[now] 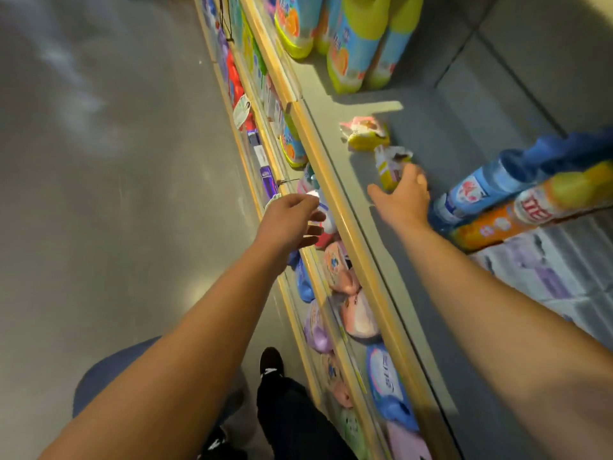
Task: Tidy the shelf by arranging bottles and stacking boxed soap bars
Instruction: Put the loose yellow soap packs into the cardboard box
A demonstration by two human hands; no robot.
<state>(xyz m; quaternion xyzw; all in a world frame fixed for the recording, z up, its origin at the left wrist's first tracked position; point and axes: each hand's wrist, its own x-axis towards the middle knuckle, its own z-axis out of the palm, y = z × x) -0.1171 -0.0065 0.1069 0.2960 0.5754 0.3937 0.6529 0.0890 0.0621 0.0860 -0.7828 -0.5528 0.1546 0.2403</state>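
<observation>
Two boxed soap bars lie on the grey shelf (431,134). One pink and yellow soap box (366,132) lies loose further back. My right hand (403,197) reaches onto the shelf and grips the near end of the second yellow soap box (389,164), fingers curled over it and thumb spread to its left. A blue bottle (481,190) and an orange bottle (517,217) stand just right of that hand. My left hand (292,220) hovers in front of the shelf's wooden edge (335,194) with loosely curled fingers and holds nothing.
Yellow-green bottles (351,44) stand further along the same shelf. Soft pastel packs (348,293) fill the shelf below, and white and purple packs (544,277) sit behind the orange bottle. The grey floor (116,194) lies left, with my dark-trousered leg and shoe (272,363) below.
</observation>
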